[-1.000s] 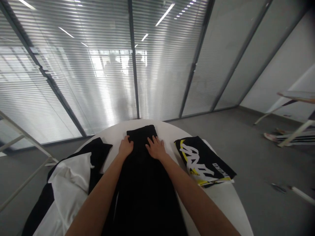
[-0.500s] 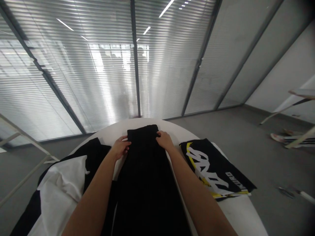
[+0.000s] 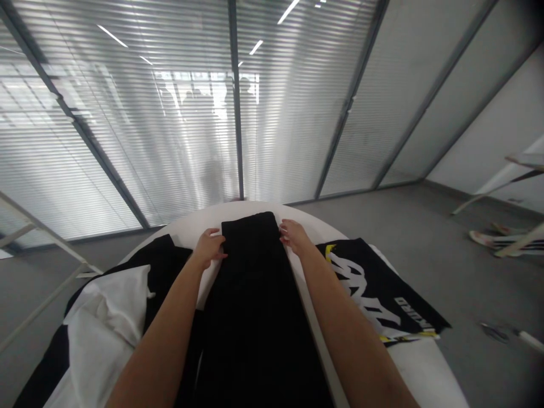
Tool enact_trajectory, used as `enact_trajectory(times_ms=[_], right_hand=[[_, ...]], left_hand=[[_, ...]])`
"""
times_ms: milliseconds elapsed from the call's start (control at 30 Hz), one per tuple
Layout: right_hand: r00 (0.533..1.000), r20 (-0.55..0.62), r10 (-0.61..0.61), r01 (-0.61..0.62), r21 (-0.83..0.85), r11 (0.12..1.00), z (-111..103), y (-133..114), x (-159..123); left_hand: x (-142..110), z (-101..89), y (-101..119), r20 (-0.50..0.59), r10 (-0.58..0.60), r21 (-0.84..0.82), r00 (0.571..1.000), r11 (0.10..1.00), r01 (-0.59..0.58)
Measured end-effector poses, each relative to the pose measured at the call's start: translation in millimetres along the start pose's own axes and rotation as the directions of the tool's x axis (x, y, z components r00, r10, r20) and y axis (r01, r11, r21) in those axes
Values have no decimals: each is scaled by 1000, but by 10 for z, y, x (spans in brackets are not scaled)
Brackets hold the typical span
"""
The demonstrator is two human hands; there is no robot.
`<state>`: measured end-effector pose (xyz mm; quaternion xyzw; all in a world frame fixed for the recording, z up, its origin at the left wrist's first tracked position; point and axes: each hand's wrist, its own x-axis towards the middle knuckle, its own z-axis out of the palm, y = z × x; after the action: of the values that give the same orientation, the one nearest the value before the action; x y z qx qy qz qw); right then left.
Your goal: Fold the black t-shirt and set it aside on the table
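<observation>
Lettering "KURO" [image 3: 408, 309] (pale) on folded garment [image 3: 378, 272], left hand [image 3: 209, 249] and right hand [image 3: 294, 237] wide at black cloth [image 3: 253, 294].

Black garment [image 3: 255, 294] of matt cloth

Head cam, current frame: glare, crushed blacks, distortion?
Head view: bright patches glare across the blinds, plus slanted light streaks near the top; head view: the black garment between the hands is so dark that its folds barely show; head view: the dark frame posts fan outward toward the top, looking wide-angle, and the top right corner darkens.
</observation>
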<state>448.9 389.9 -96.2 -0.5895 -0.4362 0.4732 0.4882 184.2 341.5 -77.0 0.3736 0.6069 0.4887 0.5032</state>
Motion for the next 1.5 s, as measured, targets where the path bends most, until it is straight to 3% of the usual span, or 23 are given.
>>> enact_trajectory(times_ms=[200, 333, 500, 633, 800, 933, 1067, 1267, 1400, 1500], right_hand=[[989, 68, 129, -139, 162, 977, 52, -88, -79], [985, 68, 157, -166, 155, 974, 89, -80, -71], [981, 67, 180, -185, 77, 980, 128, -40, -61], [975, 140, 171, -176, 21, 984, 126, -59, -101], [984, 132, 122, -137, 109, 985, 113, -122, -137], [987, 113, 112, -133, 203, 970, 75, -176, -120], [984, 122, 128, -161, 329, 930, 22, -237, -112], [981, 153, 118, -165, 349, 923, -2, -322, -152], [978, 205, 38, -112, 362, 925, 2, -383, -192], [975, 220, -38, -54, 396, 916, -14, -455, -248]], left_hand=[[26, -126, 34, 109, -3, -155, 994, 988, 20], [75, -182, 34, 103, -10, -179, 995, 983, 28], [1, 40, 23, 37, -22, -155, 999, 987, 28], [-84, 227, 16, 58, 5, -134, 998, 991, 3], [-86, 224, 6, 88, -19, -108, 996, 994, 28], [-36, 200, 3, 81, -130, -99, 988, 986, 138], [-7, 205, 30, 198, -236, -197, 951, 941, 274], [-8, 128, 138, 191, -289, -286, 938, 898, 335], [-22, 61, 226, 155, -234, -328, 960, 904, 274], [-60, 25, 292, 128, -100, -334, 987, 933, 138]])
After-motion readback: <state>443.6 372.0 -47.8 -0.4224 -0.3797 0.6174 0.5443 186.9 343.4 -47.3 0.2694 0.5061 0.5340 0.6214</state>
